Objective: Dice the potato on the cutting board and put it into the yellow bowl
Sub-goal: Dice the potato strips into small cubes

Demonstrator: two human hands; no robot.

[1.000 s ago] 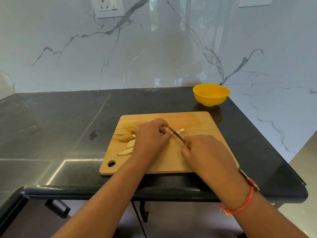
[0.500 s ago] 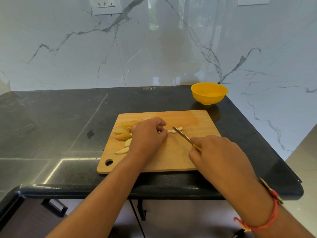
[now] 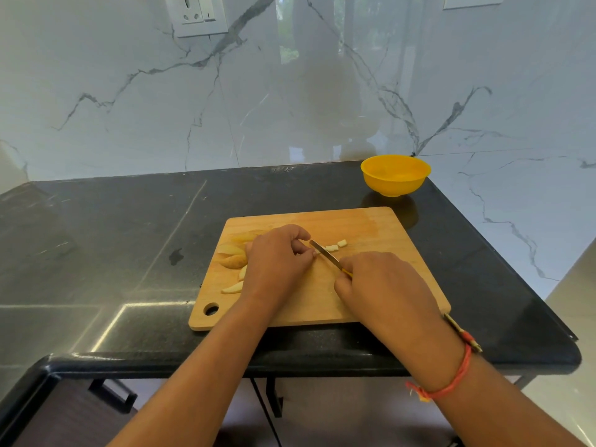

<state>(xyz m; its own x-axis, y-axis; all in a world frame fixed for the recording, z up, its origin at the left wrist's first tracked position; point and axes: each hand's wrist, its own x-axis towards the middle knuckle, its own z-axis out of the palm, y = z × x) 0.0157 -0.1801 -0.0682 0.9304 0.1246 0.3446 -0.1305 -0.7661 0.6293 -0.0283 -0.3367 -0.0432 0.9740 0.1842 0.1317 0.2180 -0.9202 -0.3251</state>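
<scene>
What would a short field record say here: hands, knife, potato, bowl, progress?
left hand: pinches strip on board
right hand: holds knife, blade at strip's end
dice: few, on board right of blade
wedges: uncut, left of left hand
bowl: on counter beyond board, no potato seen inside
progress: dicing under way, nothing in bowl yet

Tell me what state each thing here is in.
left hand, fingers curled, pinching a potato strip on the cutting board.
knife, blade at the strip, beside the left fingertips.
right hand, gripping the knife handle.
diced pieces, few, loose past the blade.
potato wedges, uncut, left of the left hand.
yellow bowl, upright, no potato visible inside.
</scene>
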